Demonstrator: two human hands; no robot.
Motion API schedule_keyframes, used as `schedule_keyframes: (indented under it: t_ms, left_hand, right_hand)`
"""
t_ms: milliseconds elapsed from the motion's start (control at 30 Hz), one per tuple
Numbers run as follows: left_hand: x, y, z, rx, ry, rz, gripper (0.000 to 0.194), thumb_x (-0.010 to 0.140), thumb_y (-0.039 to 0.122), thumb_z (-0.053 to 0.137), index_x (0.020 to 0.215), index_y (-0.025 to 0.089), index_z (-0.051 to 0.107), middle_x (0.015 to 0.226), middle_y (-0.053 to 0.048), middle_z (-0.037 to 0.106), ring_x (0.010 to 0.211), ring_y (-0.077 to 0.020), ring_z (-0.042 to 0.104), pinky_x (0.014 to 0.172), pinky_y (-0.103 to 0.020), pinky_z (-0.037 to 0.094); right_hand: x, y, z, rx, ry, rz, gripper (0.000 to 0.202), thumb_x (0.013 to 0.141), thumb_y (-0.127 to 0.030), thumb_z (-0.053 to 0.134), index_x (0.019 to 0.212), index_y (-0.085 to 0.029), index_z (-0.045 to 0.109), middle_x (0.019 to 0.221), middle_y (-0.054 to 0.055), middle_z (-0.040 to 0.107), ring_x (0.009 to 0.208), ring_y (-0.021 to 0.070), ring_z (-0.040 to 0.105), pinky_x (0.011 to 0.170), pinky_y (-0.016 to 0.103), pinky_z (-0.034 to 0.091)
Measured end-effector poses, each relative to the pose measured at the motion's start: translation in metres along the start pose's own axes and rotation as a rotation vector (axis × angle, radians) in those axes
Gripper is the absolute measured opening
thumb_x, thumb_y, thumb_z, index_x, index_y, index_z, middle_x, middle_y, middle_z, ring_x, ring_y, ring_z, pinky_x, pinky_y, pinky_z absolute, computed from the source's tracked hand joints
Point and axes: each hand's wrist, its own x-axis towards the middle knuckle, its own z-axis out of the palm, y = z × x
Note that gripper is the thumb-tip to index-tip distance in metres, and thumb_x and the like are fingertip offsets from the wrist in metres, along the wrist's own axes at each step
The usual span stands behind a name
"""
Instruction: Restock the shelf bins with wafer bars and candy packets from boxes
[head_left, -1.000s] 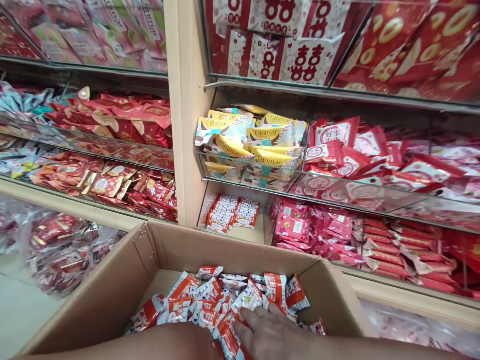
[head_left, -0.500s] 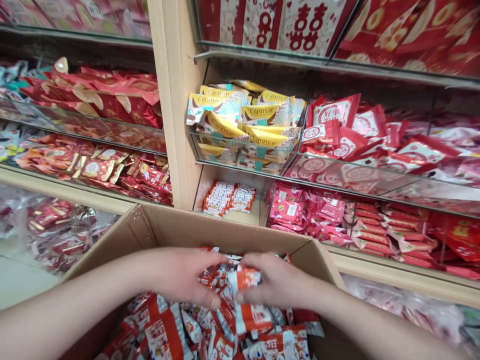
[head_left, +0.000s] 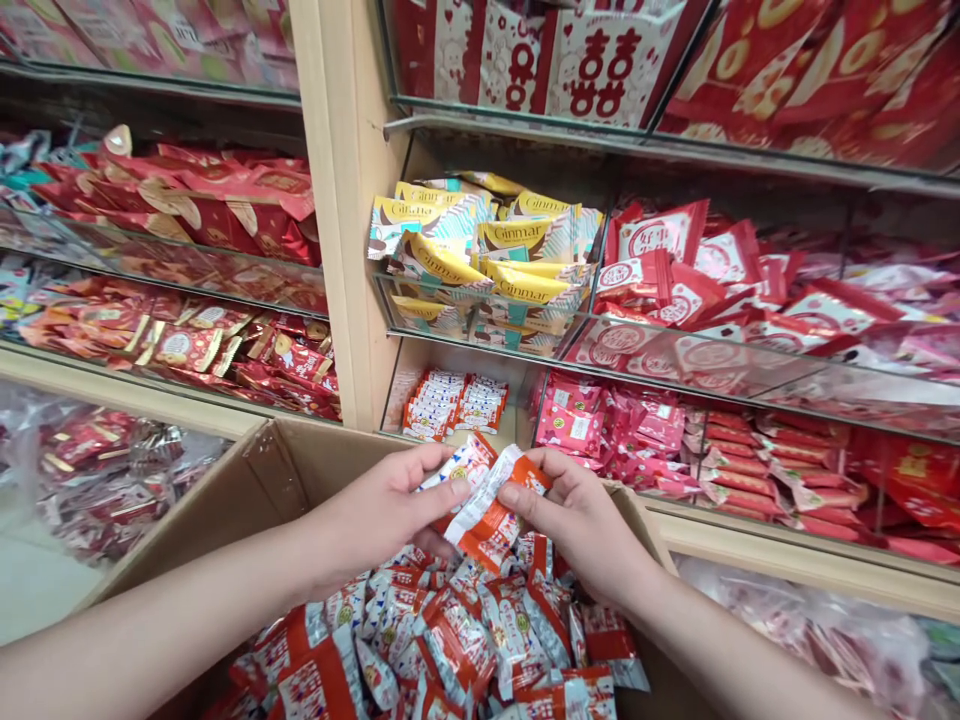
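Above a cardboard box point(head_left: 330, 462) my two hands come together over small wrapped snack packets. My left hand point(head_left: 397, 505) pinches a white and orange snack packet point(head_left: 469, 462) between thumb and fingers. My right hand point(head_left: 577, 510) grips another packet, an orange and silver one point(head_left: 499, 508), which overlaps the first. Below them, the box holds a loose heap of the same red and white packets point(head_left: 457, 640). Just behind, a low shelf compartment holds short rows of matching packets point(head_left: 454, 402).
Yellow Ginmar packets point(head_left: 517, 240) fill the compartment above, behind a clear front lip. Pink packets point(head_left: 574, 415) and red and white packets point(head_left: 660, 240) lie to the right. A wooden upright point(head_left: 334, 200) divides the shelves. Plastic bags of snacks point(head_left: 97, 460) sit low at the left.
Both hands have risen from the heap inside the box to above it, now each with a snack packet. The view has shifted slightly.
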Motion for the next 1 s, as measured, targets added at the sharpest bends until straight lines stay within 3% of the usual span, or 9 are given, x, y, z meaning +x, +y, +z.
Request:
schedule_keyframes:
  t_ms: [133, 233, 400, 633, 767, 933, 1000]
  left_hand:
    - [0.001, 0.006, -0.004, -0.239, 0.162, -0.001, 0.031, 0.081, 0.027, 0.056, 0.110, 0.016, 0.053, 0.097, -0.006, 0.064, 0.072, -0.0121, 0.059, 0.063, -0.025, 0.050]
    - [0.001, 0.005, -0.005, -0.323, 0.223, -0.013, 0.031, 0.082, 0.023, 0.052, 0.113, 0.016, 0.051, 0.094, -0.006, 0.064, 0.069, -0.0115, 0.059, 0.063, -0.025, 0.050]
    - [-0.001, 0.001, 0.001, -0.286, 0.076, 0.020, 0.024, 0.083, 0.026, 0.051, 0.105, 0.019, 0.056, 0.095, -0.005, 0.065, 0.082, -0.0157, 0.060, 0.072, -0.029, 0.049]
    - [-0.002, 0.001, 0.002, -0.128, -0.053, 0.034, 0.034, 0.078, 0.029, 0.060, 0.110, 0.020, 0.052, 0.103, -0.005, 0.064, 0.091, -0.0191, 0.059, 0.082, -0.034, 0.045]
    - [-0.003, 0.000, 0.003, 0.004, 0.009, 0.040, 0.042, 0.073, 0.027, 0.065, 0.111, 0.019, 0.049, 0.098, -0.005, 0.064, 0.086, -0.0193, 0.060, 0.077, -0.033, 0.046]
    - [-0.003, 0.003, 0.005, -0.053, 0.064, 0.039, 0.037, 0.074, 0.026, 0.063, 0.108, 0.019, 0.051, 0.099, -0.005, 0.065, 0.082, -0.0171, 0.060, 0.072, -0.029, 0.047]
    - [-0.002, 0.004, 0.003, -0.083, 0.073, 0.025, 0.041, 0.071, 0.025, 0.066, 0.109, 0.018, 0.051, 0.095, -0.005, 0.065, 0.079, -0.0165, 0.060, 0.071, -0.028, 0.047]
  right_hand:
    - [0.002, -0.001, -0.005, 0.053, 0.122, -0.018, 0.032, 0.066, -0.040, 0.070, 0.083, -0.019, 0.053, 0.077, 0.000, 0.060, 0.066, 0.0132, 0.056, 0.058, 0.025, 0.047]
    - [0.004, -0.003, -0.007, 0.053, 0.125, -0.042, 0.032, 0.066, -0.039, 0.070, 0.085, -0.019, 0.055, 0.082, 0.002, 0.061, 0.070, 0.0144, 0.057, 0.059, 0.026, 0.048]
    - [0.003, -0.003, -0.003, -0.039, 0.049, -0.149, 0.025, 0.068, -0.034, 0.069, 0.084, -0.019, 0.058, 0.083, 0.001, 0.063, 0.077, 0.0148, 0.058, 0.073, 0.028, 0.048]
    - [0.002, 0.000, 0.002, 0.075, 0.000, -0.126, 0.030, 0.068, -0.026, 0.069, 0.093, -0.022, 0.052, 0.088, 0.000, 0.062, 0.078, 0.0127, 0.059, 0.070, 0.025, 0.049]
    - [0.002, 0.000, 0.003, 0.175, 0.019, -0.102, 0.035, 0.066, -0.024, 0.072, 0.092, -0.022, 0.048, 0.085, 0.000, 0.064, 0.077, 0.0129, 0.060, 0.070, 0.026, 0.049]
    - [0.002, -0.001, 0.001, 0.229, -0.014, -0.067, 0.041, 0.061, -0.021, 0.074, 0.093, -0.020, 0.049, 0.086, 0.001, 0.064, 0.076, 0.0129, 0.061, 0.072, 0.027, 0.050]
    - [0.003, -0.002, -0.003, 0.202, 0.050, -0.103, 0.038, 0.065, -0.023, 0.072, 0.095, -0.019, 0.049, 0.089, 0.003, 0.064, 0.078, 0.0143, 0.061, 0.072, 0.030, 0.051]
